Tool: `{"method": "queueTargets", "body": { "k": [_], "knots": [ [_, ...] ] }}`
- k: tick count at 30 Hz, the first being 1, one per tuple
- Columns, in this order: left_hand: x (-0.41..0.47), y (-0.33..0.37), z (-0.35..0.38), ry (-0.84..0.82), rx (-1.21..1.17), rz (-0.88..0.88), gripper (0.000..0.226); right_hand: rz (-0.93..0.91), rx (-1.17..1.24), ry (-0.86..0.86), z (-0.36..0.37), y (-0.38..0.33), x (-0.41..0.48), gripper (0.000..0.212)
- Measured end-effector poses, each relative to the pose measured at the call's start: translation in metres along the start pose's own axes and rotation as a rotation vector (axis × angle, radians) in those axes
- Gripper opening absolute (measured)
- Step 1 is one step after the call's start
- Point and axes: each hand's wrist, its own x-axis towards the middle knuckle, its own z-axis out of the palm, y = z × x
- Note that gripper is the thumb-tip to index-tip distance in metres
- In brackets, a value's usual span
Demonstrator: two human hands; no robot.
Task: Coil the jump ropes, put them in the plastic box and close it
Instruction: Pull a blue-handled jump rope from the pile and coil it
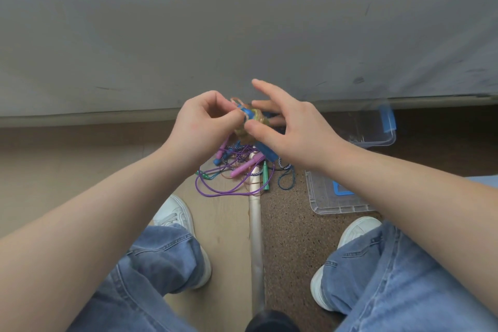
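Note:
Both hands meet above the floor on a jump rope with blue handles (252,121) whose clear orange cord is wound around the handles. My left hand (200,127) pinches a loop of the cord at the top of the bundle. My right hand (293,127) steadies the bundle with thumb and lower fingers, index finger stretched out. Below lies a tangle of other ropes (237,172): a purple cord with pink handles, green handles, a blue braided cord. The clear plastic box (377,137) stands open at right, and its lid (323,202) lies flat nearer to me.
A grey wall runs across the back, close behind the hands. My jeans-clad knees and white shoes (176,213) frame the ropes. A pale floor strip (256,237) divides the wood floor on the left from speckled brown flooring on the right.

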Motion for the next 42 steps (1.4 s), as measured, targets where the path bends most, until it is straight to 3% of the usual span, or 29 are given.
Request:
{"method": "queueTargets", "body": {
  "k": [3,12,17,22,28,37,42],
  "knots": [
    [-0.002,-0.001,0.002,-0.006,-0.008,0.020,0.014,-0.032,0.040,-0.024,-0.001,-0.003,0.006,0.052],
    [-0.010,-0.007,0.012,-0.010,-0.274,-0.012,0.009,0.106,0.493,0.114,0.001,-0.002,0.012,0.036],
    [-0.021,-0.008,0.019,0.099,-0.072,0.160,0.014,0.151,0.586,0.136,-0.001,-0.005,0.011,0.028],
    [-0.019,-0.001,0.016,0.022,-0.314,-0.041,0.009,0.142,0.547,0.124,-0.003,-0.005,0.011,0.025],
    [-0.009,0.006,0.004,-0.154,-0.416,-0.302,0.014,0.138,0.490,0.106,-0.003,-0.004,0.010,0.027],
    [-0.008,0.007,0.001,-0.167,-0.311,-0.307,0.011,0.041,0.429,0.048,-0.001,-0.002,0.010,0.024],
    [-0.009,0.007,0.006,-0.043,-0.060,-0.138,0.013,-0.016,0.302,-0.007,0.001,-0.006,0.008,0.023]
  ]
}}
